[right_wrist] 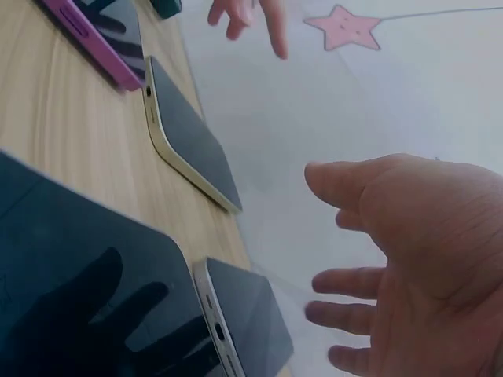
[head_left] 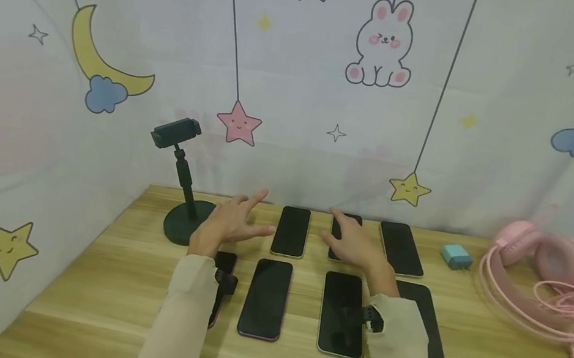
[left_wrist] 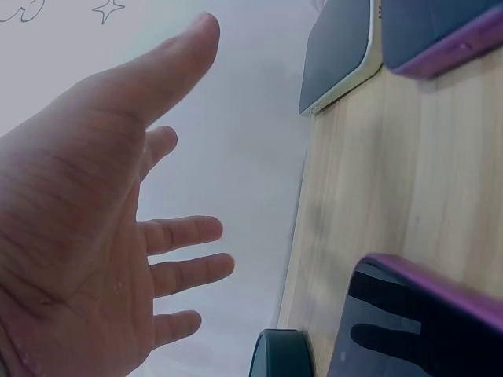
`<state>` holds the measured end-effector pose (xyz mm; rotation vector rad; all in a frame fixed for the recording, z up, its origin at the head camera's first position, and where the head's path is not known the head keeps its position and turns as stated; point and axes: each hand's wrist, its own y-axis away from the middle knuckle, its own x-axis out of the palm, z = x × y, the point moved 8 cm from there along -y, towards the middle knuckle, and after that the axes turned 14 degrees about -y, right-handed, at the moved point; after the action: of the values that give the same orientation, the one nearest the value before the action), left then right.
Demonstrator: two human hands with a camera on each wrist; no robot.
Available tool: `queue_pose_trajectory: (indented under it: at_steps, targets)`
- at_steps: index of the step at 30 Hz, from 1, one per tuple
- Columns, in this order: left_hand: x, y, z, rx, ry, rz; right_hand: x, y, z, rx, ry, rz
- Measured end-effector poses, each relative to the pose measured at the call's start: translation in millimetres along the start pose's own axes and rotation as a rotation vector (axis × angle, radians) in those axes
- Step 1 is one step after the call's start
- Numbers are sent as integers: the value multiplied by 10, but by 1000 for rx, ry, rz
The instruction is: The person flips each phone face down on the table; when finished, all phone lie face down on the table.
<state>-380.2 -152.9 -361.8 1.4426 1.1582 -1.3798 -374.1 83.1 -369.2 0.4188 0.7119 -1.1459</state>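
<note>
My left hand (head_left: 236, 219) is held above the table, left of a gold-edged smartphone (head_left: 290, 235) in the back row. Its fingers are spread and hold nothing, as the left wrist view shows. A pink-edged smartphone (left_wrist: 424, 314) lies below, partly hidden by the left wrist in the head view. My right hand (head_left: 358, 243) hovers over a back-row smartphone (head_left: 337, 231) and covers part of it; its fingers are extended with nothing in them. Nearer lie a purple-edged smartphone (head_left: 265, 299), a light-edged smartphone (head_left: 341, 298) and a dark smartphone (head_left: 433, 337) partly behind the right sleeve.
Another black smartphone (head_left: 401, 249) lies at the back right, beside a blue charger plug (head_left: 456, 256). Pink headphones (head_left: 513, 287) with a coiled cable rest at the far right. A dark green phone stand (head_left: 184, 176) stands back left. A patterned curtain (head_left: 307, 83) hangs behind the table.
</note>
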Motion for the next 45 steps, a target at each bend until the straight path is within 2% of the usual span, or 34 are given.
queue_pose_trajectory:
  at_steps: [4, 9, 14, 21, 25, 29, 35, 38, 45]
  targets:
    - [48, -16, -71, 22, -21, 32, 97, 10, 14, 19, -73, 63]
    - [103, -83, -198, 64, -31, 72, 149, 3, 1, 72, -215, 68]
    - [159, -132, -249, 65, -16, 121, 234, -38, 38, 96, -344, 104]
    - [275, -164, -370, 92, -28, 169, 369, -53, 47, 116, -415, 142]
    - [335, -173, -448, 113, -19, 177, 409, -42, 22, 133, -423, 136]
    - [335, -172, -481, 125, 26, 176, 442, -50, 25, 146, -482, 139]
    - [292, -144, -447, 116, 99, 186, 494, -78, 37, 203, -672, 136]
    - [303, -147, -436, 110, 102, 183, 519, -85, 27, 241, -773, 132]
    - [299, -167, -488, 117, 59, 168, 525, -88, -78, 303, -920, 91]
